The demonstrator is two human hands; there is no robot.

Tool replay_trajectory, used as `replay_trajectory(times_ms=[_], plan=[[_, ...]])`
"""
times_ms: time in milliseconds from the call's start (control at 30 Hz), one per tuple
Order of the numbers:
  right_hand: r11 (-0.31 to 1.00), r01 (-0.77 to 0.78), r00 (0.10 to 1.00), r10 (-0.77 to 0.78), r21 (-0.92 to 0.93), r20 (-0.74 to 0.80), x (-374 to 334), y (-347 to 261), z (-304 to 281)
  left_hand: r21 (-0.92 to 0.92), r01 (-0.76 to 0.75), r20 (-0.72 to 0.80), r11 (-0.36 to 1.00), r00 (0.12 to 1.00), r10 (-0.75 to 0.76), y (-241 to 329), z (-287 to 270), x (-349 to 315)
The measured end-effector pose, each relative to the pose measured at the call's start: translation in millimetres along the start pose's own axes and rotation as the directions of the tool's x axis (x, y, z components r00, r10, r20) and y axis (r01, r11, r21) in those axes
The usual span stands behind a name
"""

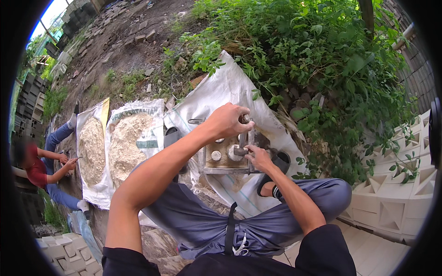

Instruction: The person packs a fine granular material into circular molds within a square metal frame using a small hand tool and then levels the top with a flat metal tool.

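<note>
A square mould point(225, 170) with a dark frame and whitish round pegs point(216, 155) lies on the white sack sheet before me. Over its far right side, my left hand point(229, 120) is closed around the rounded end of a greyish, dusty piece point(245, 119), whose full shape is hidden by the fingers. My right hand point(260, 159) sits lower, at the mould's right side, its fingers closed on a short dark bar point(240, 151) that reaches over a pale round peg. My sandalled feet flank the mould.
White sack sheeting point(225, 76) spreads under the mould. Left of it, two open sacks hold heaps of pale powder point(130, 138). Beyond them sits another person point(39, 172) in a red shirt. Leafy plants point(313, 60) crowd the right; pale patterned blocks point(391, 179) are stacked at far right.
</note>
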State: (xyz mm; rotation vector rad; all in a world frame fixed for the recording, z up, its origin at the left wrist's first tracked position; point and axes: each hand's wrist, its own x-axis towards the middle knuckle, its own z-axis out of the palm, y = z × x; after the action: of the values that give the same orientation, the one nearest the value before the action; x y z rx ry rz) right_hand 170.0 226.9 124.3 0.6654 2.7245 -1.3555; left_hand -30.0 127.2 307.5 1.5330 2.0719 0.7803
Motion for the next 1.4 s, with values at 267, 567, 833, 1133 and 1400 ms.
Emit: replay_trajectory(times_ms=[267, 567, 833, 1133, 1400], plan=[[0.998, -0.067, 0.998, 0.067, 0.018, -0.012, 10, -22, 3, -0.443, 0.019, 0.047, 0.896, 0.999, 0.002, -37, 80, -9], [0.980, 0.014, 0.997, -0.029, 0.199, 0.072, 13, -48, -6, -0.637, 0.214, -0.265, 0.740, 0.841, -0.471, -36, 73, 16], [0.854, 0.094, 0.985, -0.153, 0.512, 0.075, 8, -80, -27, -0.919, -0.041, -0.353, 0.392, 0.529, -0.772, -78, -52, 38], [0.722, 0.169, 0.985, -0.113, 0.671, -0.127, 20, -118, -34, -0.966, -0.045, 0.234, -0.255, 0.264, -0.936, -173, -45, 16], [0.624, 0.159, 0.961, -0.276, 0.765, 0.025, 6, -155, -55, -0.968, 0.034, 0.249, -0.250, 0.274, -0.929, -188, -24, 19]])
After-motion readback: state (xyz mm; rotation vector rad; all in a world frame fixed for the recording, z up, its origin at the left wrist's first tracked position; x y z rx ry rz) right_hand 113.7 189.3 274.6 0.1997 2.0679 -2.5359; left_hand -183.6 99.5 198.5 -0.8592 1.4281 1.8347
